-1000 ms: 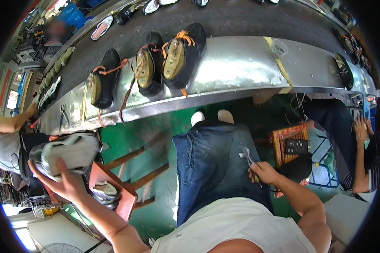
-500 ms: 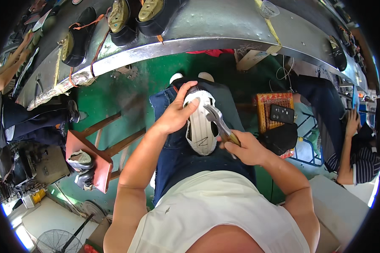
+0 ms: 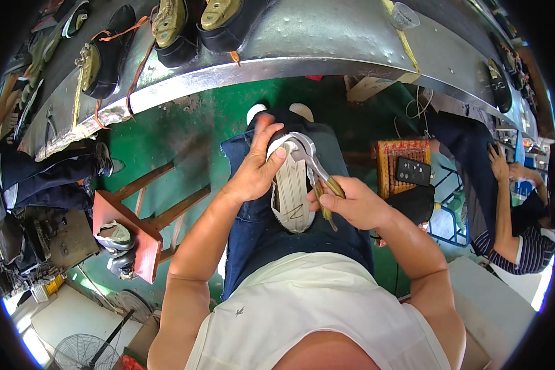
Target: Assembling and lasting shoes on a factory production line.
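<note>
On my lap rests a shoe upper on its last (image 3: 291,194), bottom up, with a pale insole board and a pen mark near its near end. My left hand (image 3: 256,168) grips its far end, the thumb pressed on the pale edge and the fingers round the far side. Closed round the brass-coloured handles of a pair of lasting pincers (image 3: 316,161) is my right hand (image 3: 354,202). The curved metal jaws sit at the far right edge of the shoe, beside my left thumb. Whether they bite on the material I cannot tell.
A metal-topped bench (image 3: 327,46) spans the far side, carrying dark shoes (image 3: 228,28) with laces and a plastic cup (image 3: 404,16). At left is a red-brown stool (image 3: 126,231) with a pair of shoes. A woven seat (image 3: 388,163) holds a black remote (image 3: 412,171). Co-workers sit at both sides.
My right hand has brought the pincers to the shoe's far edge, and the handles have spread apart. My left hand has stayed at the far end, its fingers shifting slightly.
</note>
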{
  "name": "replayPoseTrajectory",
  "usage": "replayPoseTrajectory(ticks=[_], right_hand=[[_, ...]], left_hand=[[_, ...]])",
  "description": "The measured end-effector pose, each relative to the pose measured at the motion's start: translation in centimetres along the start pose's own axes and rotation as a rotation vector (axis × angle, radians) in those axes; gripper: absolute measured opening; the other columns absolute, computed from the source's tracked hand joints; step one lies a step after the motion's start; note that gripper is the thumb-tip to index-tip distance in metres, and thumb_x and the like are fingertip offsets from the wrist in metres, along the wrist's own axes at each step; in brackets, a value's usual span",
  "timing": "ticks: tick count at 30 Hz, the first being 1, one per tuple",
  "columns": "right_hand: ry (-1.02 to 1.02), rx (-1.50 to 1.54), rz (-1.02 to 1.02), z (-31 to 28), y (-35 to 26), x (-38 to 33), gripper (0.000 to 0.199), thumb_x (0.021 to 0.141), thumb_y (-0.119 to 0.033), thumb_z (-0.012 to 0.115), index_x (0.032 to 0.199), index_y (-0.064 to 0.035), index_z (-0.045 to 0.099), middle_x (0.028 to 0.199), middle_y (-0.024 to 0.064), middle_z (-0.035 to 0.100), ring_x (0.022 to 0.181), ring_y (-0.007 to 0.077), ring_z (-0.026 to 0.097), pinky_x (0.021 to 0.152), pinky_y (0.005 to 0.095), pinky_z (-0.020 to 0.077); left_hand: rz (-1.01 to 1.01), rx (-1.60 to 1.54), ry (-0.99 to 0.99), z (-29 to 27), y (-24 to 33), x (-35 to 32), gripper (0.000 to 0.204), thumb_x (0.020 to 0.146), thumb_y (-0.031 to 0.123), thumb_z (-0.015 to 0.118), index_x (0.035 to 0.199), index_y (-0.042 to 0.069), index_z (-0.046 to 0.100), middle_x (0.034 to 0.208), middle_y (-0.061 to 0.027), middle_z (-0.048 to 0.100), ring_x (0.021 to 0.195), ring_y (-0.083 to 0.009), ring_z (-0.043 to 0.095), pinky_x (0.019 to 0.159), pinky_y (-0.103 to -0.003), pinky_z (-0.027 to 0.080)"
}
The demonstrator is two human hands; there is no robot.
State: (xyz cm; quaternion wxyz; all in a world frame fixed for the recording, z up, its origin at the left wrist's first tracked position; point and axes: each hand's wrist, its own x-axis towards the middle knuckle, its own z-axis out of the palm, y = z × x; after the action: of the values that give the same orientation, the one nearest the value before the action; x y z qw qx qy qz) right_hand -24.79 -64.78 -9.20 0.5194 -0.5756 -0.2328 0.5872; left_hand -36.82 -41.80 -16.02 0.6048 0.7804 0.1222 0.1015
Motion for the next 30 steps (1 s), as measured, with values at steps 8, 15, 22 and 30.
replayPoseTrajectory(ticks=[8, 15, 22, 30], right_hand=[[0.231, -0.81, -0.195, -0.3, 3.0, 2.7, 0.03, 0.096, -0.015, 0.063, 0.118, 0.0047, 0.056, 0.103, 0.0259, 0.066, 0.09, 0.0449, 0.066, 0.079, 0.0475, 0.0529], [0.087, -0.988, 0.143, -1.2, -3.5, 1.0, 0.027, 0.095, -0.015, 0.063, 0.115, 0.0023, 0.057, 0.098, 0.0236, 0.066, 0.089, 0.0423, 0.066, 0.077, 0.0479, 0.0514], [0.238, -0.752, -0.062, -0.5, -3.1, 3.5, 0.03, 0.097, -0.026, 0.064, 0.107, 0.0021, 0.059, 0.084, 0.0228, 0.065, 0.08, 0.0433, 0.064, 0.072, 0.0451, 0.0499], [0.546, -0.476, 0.083, 0.6, 8.2, 3.9, 0.056, 0.078, -0.033, 0.081, 0.111, 0.0054, 0.059, 0.099, 0.0238, 0.069, 0.093, 0.0368, 0.069, 0.083, 0.0425, 0.0529]], left_hand=[[-0.065, -0.25, 0.088, -0.3, -2.1, 0.2, 0.044, 0.1, 0.014, 0.063, 0.142, 0.006, 0.05, 0.15, -0.0123, 0.044, 0.141, -0.0231, 0.04, 0.116, -0.035, 0.031], [-0.274, -0.543, 0.124, 0.1, -0.5, 0.6, 0.044, 0.099, 0.008, 0.063, 0.142, 0.006, 0.053, 0.12, -0.0049, 0.065, 0.105, -0.0117, 0.06, 0.094, -0.028, 0.049], [-0.319, -0.381, 0.047, 0.1, 0.0, 0.6, 0.047, 0.101, 0.017, 0.062, 0.145, 0.004, 0.05, 0.121, -0.012, 0.067, 0.106, -0.0173, 0.063, 0.094, -0.029, 0.05], [-0.508, -0.168, 0.199, 4.5, -1.3, -7.5, 0.042, 0.098, 0.006, 0.051, 0.14, -0.001, 0.056, 0.125, -0.0133, 0.067, 0.118, -0.0174, 0.062, 0.103, -0.029, 0.045]])
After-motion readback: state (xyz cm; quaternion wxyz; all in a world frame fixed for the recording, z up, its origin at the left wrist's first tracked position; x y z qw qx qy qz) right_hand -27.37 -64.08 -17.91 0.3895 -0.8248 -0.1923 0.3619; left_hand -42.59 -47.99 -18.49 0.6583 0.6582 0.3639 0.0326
